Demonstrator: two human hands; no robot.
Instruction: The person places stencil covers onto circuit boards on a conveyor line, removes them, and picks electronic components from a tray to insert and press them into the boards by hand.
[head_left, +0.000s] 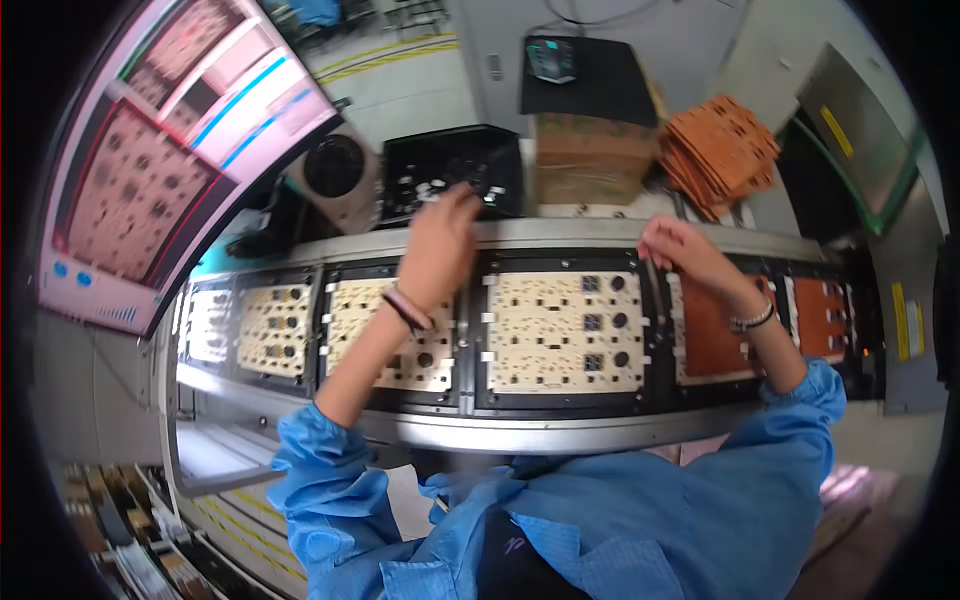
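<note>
My left hand (440, 245) reaches over the rail to the near edge of a black tray (400, 165) that holds small white and dark pieces. Its fingers are blurred, and what they hold, if anything, cannot be made out. Over the right part of the line, my right hand (685, 250) has its fingers curled together above a frame with a brown-red plate (712, 330). Whether something small is between them is hidden. Between my hands lies a cream circuit panel (560, 330) in a black frame. Another cream panel (425, 372) is partly under my left forearm.
A monitor (150, 190) stands at the left. Behind the metal rail (600, 232) are a round black speaker-like device (335, 165), a cardboard box (590, 160) with a mouse (551, 60) on top, and a stack of orange-brown plates (720, 150). More panels lie at both ends.
</note>
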